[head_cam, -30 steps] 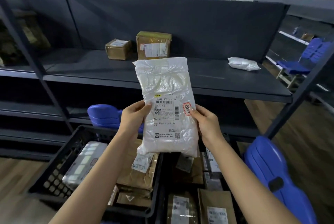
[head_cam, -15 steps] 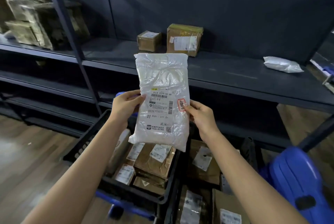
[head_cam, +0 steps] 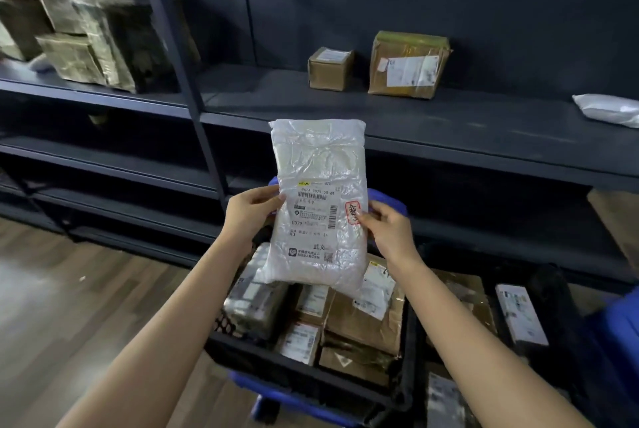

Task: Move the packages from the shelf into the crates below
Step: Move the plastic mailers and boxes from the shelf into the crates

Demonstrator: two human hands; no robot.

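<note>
I hold a white plastic mailer bag upright, its printed label facing me. My left hand grips its left edge and my right hand pinches its right edge by a red stamp. The bag hangs over a black crate holding several brown parcels. On the dark shelf behind stand a small brown box, a larger taped brown box and a white bag at the far right.
A second black crate with parcels sits to the right. Blue plastic shows at the right edge. Wrapped parcels fill the left shelf bay behind a black upright post. Wooden floor lies to the left.
The view has swung to the left and dipped. The white bag has come lower, from in front of the shelf down over the left crate. Both hands keep their hold.
</note>
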